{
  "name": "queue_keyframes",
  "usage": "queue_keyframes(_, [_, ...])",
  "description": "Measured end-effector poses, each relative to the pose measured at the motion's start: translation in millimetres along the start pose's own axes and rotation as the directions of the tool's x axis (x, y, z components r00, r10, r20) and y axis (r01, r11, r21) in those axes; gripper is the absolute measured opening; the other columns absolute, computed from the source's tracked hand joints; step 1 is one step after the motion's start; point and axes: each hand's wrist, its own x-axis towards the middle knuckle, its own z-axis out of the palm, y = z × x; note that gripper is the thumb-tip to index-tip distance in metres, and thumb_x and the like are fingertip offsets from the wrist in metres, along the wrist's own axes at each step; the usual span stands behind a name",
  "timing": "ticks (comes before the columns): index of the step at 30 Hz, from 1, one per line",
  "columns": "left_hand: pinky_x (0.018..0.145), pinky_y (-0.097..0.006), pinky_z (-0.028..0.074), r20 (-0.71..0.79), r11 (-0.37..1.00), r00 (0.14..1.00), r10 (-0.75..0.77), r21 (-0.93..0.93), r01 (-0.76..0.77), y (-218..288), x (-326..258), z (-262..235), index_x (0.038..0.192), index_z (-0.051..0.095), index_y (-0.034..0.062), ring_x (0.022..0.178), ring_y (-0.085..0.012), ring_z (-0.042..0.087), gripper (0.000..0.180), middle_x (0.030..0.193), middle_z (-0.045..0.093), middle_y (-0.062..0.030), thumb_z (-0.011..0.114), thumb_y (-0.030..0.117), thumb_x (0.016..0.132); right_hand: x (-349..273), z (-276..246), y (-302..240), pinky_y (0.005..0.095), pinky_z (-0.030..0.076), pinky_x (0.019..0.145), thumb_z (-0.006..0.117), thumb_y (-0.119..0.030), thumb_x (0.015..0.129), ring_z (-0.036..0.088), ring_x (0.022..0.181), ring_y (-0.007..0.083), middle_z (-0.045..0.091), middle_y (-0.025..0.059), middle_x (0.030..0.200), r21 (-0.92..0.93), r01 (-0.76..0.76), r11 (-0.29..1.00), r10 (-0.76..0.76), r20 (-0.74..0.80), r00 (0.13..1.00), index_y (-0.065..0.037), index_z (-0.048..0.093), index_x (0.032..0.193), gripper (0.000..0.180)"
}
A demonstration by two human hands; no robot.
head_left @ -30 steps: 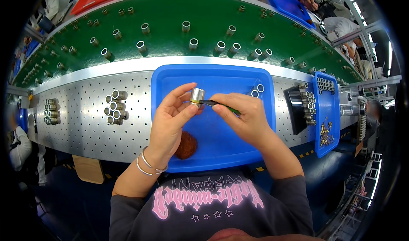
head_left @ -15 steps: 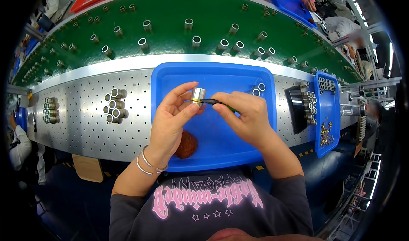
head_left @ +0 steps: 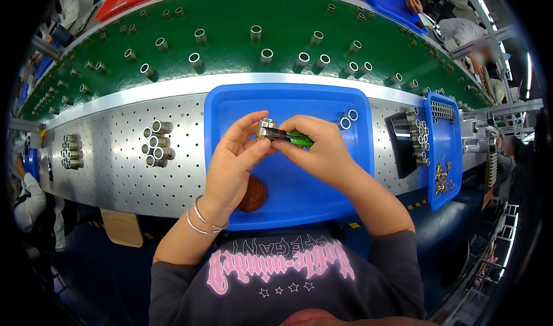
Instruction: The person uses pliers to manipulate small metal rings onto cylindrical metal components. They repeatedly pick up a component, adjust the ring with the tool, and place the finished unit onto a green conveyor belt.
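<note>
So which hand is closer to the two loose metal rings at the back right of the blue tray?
Right. The right hand sits just left of the two rings; the left hand is farther left, holding a metal sleeve.

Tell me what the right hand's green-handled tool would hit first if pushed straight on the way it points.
The right hand aims the green-handled tool leftward; its tip already meets the small metal ring pinched in the left hand.

Both hands (head_left: 276,153) and metal ring (head_left: 265,128) marginally lower over tray.
</note>
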Motion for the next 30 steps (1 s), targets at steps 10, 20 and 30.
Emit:
queue_keyframes(10, [0.082, -0.025, 0.049, 0.037, 0.993, 0.997, -0.073, -0.094, 0.076, -2.6, 1.0, 0.5, 0.125, 0.045, 0.0036, 0.093, -0.0150, 0.059, 0.039, 0.105, 0.057, -0.0076, 0.055, 0.010, 0.088, -1.4, -5.9, 5.3, 0.0306, 0.048, 0.067, 0.066, 0.000, 0.069, 0.060, 0.079, 0.0254, 0.060, 0.0111, 0.086, 0.031, 0.161, 0.987, -0.155, -0.139, 0.978, -0.001, 0.059, 0.084, 0.016])
queue_keyframes(20, [0.083, -0.027, 0.049, 0.051, 0.987, 0.995, -0.089, -0.133, 0.095, -3.9, -2.2, 2.2, 0.126, 0.043, 0.0033, 0.092, -0.0174, 0.060, 0.039, 0.106, 0.058, -0.0103, 0.053, 0.011, 0.089, -7.6, 0.1, 7.1, 0.0271, 0.050, 0.070, 0.062, 0.003, 0.076, 0.064, 0.081, 0.0192, 0.065, 0.0104, 0.091, 0.256, 0.093, 0.962, -0.048, -0.176, 0.983, 0.000, 0.059, 0.091, 0.016])
queue_keyframes(30, [0.085, -0.027, 0.047, 0.057, 0.999, 0.997, -0.045, 0.024, 0.044, -5.2, -3.3, 0.1, 0.128, 0.041, 0.0004, 0.094, -0.0182, 0.060, 0.044, 0.112, 0.057, -0.0135, 0.053, 0.003, 0.087, -7.2, -0.7, 5.6, 0.0276, 0.051, 0.070, 0.061, 0.006, 0.072, 0.065, 0.082, 0.0222, 0.065, 0.0115, 0.092, 0.155, 0.154, 0.976, -0.126, -0.173, 0.977, -0.001, 0.059, 0.091, 0.020])
